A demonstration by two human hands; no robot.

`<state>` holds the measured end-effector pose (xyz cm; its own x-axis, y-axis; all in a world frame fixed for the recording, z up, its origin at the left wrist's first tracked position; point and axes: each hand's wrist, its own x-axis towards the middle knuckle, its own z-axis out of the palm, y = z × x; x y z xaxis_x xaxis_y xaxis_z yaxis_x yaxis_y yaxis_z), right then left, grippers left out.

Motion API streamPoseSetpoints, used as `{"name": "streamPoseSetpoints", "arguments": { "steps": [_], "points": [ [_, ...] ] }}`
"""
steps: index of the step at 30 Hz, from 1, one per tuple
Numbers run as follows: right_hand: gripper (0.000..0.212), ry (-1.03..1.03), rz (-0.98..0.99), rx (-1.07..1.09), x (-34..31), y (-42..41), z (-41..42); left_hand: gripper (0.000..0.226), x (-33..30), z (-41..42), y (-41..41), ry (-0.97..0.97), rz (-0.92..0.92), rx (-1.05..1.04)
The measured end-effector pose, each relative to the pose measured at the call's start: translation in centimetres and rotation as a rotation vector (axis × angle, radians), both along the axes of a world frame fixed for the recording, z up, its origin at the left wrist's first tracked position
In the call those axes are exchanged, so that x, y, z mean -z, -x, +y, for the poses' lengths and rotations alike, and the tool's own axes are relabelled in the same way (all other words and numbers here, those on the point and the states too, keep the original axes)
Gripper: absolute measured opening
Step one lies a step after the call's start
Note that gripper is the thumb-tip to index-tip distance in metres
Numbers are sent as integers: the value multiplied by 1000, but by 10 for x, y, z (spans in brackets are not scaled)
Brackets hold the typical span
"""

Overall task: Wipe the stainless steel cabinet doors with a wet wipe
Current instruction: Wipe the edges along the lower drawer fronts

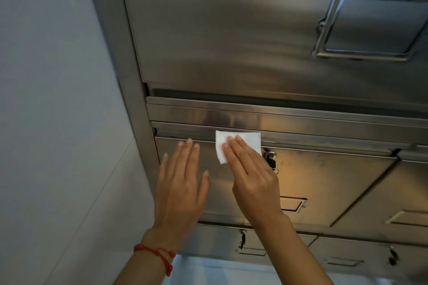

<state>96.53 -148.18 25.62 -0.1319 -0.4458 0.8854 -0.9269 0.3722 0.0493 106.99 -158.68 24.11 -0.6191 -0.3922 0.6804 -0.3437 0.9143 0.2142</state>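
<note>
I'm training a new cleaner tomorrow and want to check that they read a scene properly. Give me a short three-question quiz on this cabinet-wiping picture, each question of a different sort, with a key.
1. True or false: the right hand presses the white wipe flat against the cabinet door.
2. Multiple choice: what hangs just right of the wipe? A) a padlock B) a towel C) a spray bottle
3. Fill in: the left hand, with a red string bracelet at its wrist, holds ______.

Key
1. True; the fingers lie straight on the wipe near the door's top edge.
2. A, the padlock.
3. Nothing; its fingers are straight, spread over the door.
</note>
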Motion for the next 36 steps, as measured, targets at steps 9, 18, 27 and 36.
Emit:
{"name": "streamPoseSetpoints", "arguments": {
  "steps": [9,18,27,36],
  "points": [
    [38,-162,53,73,-44,-2,54,61,-46,34,5,8,-52,117],
    [52,-292,-53,207,-92,-8,120,65,-96,81,9,28,-169,212],
    [58,-255,-180,311,-131,-15,196,51,-145,147,18,14,-273,372],
    [60,-198,-191,442,-166,-21,283,69,-191,231,36,20,-397,484]
  ]
}}
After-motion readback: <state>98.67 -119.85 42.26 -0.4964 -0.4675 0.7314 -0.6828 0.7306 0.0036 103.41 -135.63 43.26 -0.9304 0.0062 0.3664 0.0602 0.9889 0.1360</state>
